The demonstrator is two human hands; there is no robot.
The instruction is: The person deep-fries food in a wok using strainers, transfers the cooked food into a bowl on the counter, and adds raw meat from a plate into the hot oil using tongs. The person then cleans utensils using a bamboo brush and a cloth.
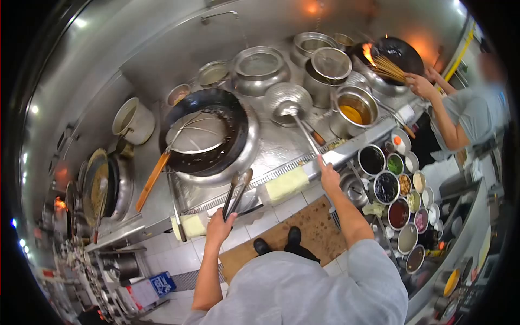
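My left hand [218,229] is closed round a pair of tongs [236,192], whose tips are apart in front of the large wok. My right hand [328,176] grips the long handle of a metal ladle [304,130]. The ladle's bowl lies over a perforated metal strainer [280,92] on the steel stove top; whether they touch, I cannot tell. A mesh skimmer [201,137] with a wooden handle rests in the dark wok [242,124], left of the ladle. Between the strainer and my right hand lies another wooden handle [318,138].
A pot of amber liquid [355,114] stands right of the strainer, near several other metal pots. Folded cloths [285,184] lie along the stove's front edge. Sauce and ingredient containers [398,212] crowd the right. A co-worker [466,116] holds a bamboo brush [388,69] at a flaming wok.
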